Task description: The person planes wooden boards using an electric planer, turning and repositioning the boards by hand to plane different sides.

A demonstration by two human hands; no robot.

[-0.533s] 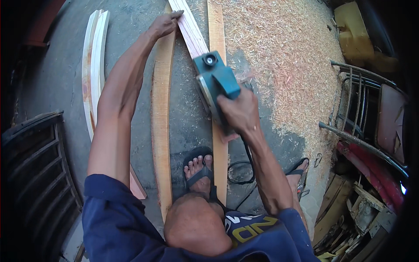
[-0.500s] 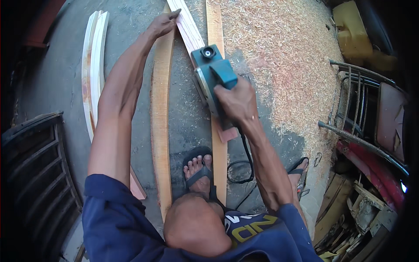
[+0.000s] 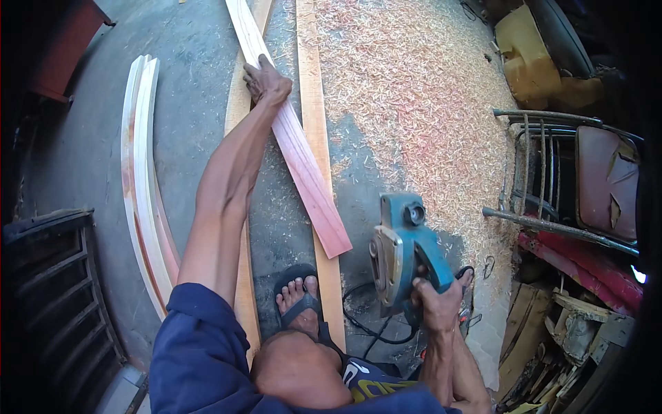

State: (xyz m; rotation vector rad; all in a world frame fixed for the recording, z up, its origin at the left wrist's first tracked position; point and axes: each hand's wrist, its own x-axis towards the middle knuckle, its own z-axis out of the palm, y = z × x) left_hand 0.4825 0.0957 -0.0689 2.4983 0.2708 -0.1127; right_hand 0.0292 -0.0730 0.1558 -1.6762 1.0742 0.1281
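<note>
The right hand (image 3: 440, 303) is now gripping the teal planer (image 3: 407, 238) at four o'clock, no longer over the board (image 3: 312, 176); the left hand (image 3: 269, 84) is grasping the board toward eleven o'clock.

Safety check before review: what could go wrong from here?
Trip: the black cord loops on the floor near the sandaled left foot and might catch it.
Cut: the right hand holds the planer off the pale plank; bare toes or fingers could be hurt if it is running, which I can't tell.
Shift: the plank lies slanted across two boards with only the left hand on it, so it may slide.
</note>
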